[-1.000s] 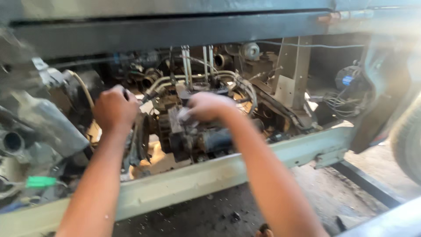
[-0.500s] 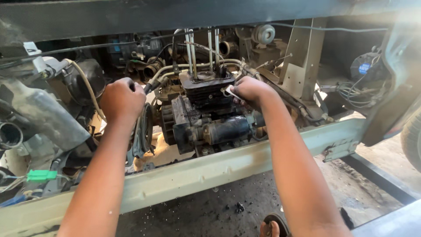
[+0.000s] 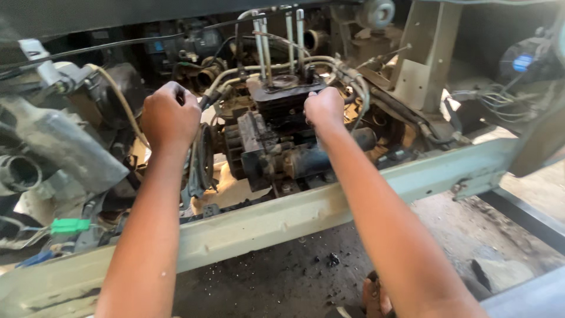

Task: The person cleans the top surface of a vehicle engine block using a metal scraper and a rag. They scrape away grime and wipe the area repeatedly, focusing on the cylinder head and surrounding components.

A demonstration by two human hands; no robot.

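A dirty black engine block (image 3: 276, 141) with metal pipes (image 3: 276, 41) rising from its top sits behind a pale green frame rail (image 3: 282, 218). My left hand (image 3: 169, 115) is closed in a fist left of the block, around a dark hose or handle end that is mostly hidden by the fingers. My right hand (image 3: 323, 108) is closed over the right top edge of the block, next to the light-coloured hoses (image 3: 353, 76). What the right fingers grip is hidden.
A grey metal housing (image 3: 65, 147) and a round opening (image 3: 20, 174) fill the left side. A green connector (image 3: 70, 225) hangs low left. A metal bracket (image 3: 424, 70) stands at the right with wires (image 3: 506, 100) beyond. Oily ground (image 3: 294, 265) lies below.
The view has tilted so the engine sits lower and larger. My right hand slid from the block's middle to its right top edge. My left hand stayed by the left hoses.
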